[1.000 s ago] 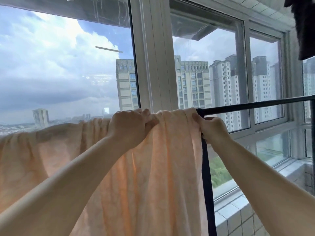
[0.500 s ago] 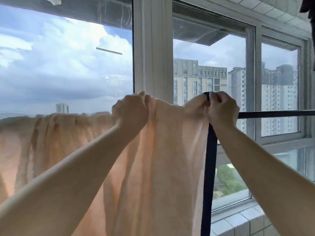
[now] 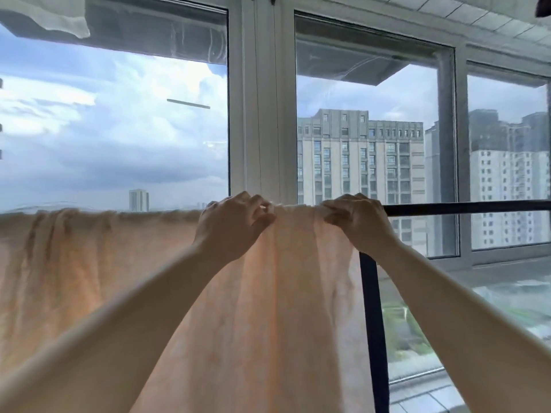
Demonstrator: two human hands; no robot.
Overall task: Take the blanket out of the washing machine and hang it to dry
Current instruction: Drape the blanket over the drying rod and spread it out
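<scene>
A peach-coloured blanket (image 3: 283, 308) with a dark navy edge band (image 3: 372, 338) hangs over a black horizontal rod (image 3: 465, 207) in front of the window. It spreads along the rod from the far left to the middle of the view. My left hand (image 3: 235, 225) grips the blanket's top fold at the rod. My right hand (image 3: 354, 222) grips the blanket's right end where the navy band meets the rod. The rod under the blanket is hidden.
Behind the rod stands a large window with a white frame post (image 3: 262, 114). Bare rod runs on to the right edge. A white cloth (image 3: 59, 13) hangs at the top left. A tiled sill (image 3: 429, 394) lies below on the right.
Both hands have lowered the blanket's top edge level onto the rod. The right hand has shifted slightly right along the rod, and the blanket lies flatter across it.
</scene>
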